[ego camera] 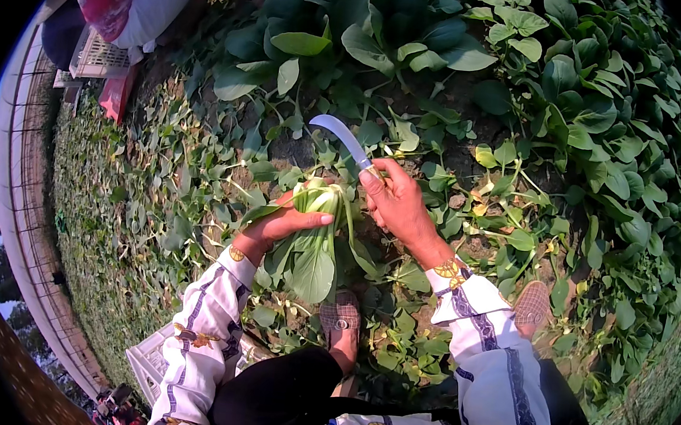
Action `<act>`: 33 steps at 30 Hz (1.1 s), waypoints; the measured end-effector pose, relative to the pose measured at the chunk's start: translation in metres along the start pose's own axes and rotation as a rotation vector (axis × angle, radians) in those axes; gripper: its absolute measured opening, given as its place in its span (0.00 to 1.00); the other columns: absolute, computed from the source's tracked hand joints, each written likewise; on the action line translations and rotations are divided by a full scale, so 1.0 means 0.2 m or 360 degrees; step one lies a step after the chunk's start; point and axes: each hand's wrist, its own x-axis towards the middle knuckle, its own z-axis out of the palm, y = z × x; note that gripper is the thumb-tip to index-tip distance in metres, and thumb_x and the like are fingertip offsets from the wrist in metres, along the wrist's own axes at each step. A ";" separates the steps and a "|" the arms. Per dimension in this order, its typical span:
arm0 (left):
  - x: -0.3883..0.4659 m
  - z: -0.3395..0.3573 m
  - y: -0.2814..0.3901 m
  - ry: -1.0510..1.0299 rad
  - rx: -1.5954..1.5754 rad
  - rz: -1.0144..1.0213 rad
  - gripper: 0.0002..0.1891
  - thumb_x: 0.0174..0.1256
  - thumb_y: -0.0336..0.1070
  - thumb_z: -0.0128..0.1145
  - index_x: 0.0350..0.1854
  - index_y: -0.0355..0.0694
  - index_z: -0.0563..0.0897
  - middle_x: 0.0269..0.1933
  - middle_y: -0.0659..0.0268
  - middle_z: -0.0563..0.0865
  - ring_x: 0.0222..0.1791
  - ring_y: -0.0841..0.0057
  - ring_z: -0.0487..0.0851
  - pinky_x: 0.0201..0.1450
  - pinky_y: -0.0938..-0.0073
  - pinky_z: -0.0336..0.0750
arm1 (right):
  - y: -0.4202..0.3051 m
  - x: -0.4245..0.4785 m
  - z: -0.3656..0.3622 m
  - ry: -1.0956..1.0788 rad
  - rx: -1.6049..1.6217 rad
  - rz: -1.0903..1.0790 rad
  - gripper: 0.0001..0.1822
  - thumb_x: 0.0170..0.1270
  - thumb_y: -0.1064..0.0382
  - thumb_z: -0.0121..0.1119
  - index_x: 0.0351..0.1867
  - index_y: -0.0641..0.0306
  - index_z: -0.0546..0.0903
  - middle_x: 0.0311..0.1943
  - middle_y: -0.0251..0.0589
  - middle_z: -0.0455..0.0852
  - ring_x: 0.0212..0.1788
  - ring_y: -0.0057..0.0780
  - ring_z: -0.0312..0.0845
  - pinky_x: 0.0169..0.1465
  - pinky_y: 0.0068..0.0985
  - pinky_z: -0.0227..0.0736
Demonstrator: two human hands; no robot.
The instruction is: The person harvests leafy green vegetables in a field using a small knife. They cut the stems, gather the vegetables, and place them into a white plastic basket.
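My left hand [283, 224] is closed around a head of bok choy [315, 259], its cut base turned away from me and its leaves hanging toward my foot. In my right hand [397, 202] is a curved harvesting knife [341, 133], gripped by the handle, which my fingers mostly hide. The blade points up and to the left, beyond the bok choy and apart from it. Loose leaves [411, 276] lie on the soil below my hands.
Uncut bok choy plants [402, 29] grow ahead and along the right. Trimmed leaves litter the ground to the left. A white plastic crate [148, 359] stands by my left leg. Another person [164, 3] is at upper left, beside a crate [100, 57] and a red bag [113, 98].
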 end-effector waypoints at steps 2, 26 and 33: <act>0.04 -0.05 0.23 0.0059 0.0229 0.0220 0.38 0.52 0.41 0.70 0.64 0.36 0.65 0.53 0.66 0.78 0.53 0.77 0.75 0.59 0.74 0.67 | -0.04 0.12 -0.08 0.0206 -0.0142 -0.0045 0.22 0.68 0.55 0.53 0.56 0.68 0.70 0.19 0.30 0.73 0.15 0.11 0.63 0.18 0.15 0.59; 0.47 -0.64 0.41 0.0410 0.1130 0.0280 0.55 0.50 0.45 0.71 0.73 0.36 0.46 0.57 0.63 0.79 0.57 0.77 0.76 0.61 0.77 0.65 | 0.11 0.67 0.05 0.0639 -0.0345 -0.0340 0.13 0.66 0.58 0.50 0.44 0.66 0.75 0.29 0.52 0.80 0.33 0.49 0.75 0.36 0.38 0.69; 0.46 -0.63 0.39 0.0331 0.0615 0.0229 0.54 0.51 0.41 0.70 0.74 0.40 0.45 0.61 0.65 0.74 0.59 0.75 0.72 0.64 0.74 0.62 | 0.13 0.80 0.06 0.0562 -0.0432 -0.0348 0.13 0.65 0.58 0.51 0.43 0.65 0.76 0.25 0.48 0.80 0.28 0.44 0.74 0.32 0.34 0.68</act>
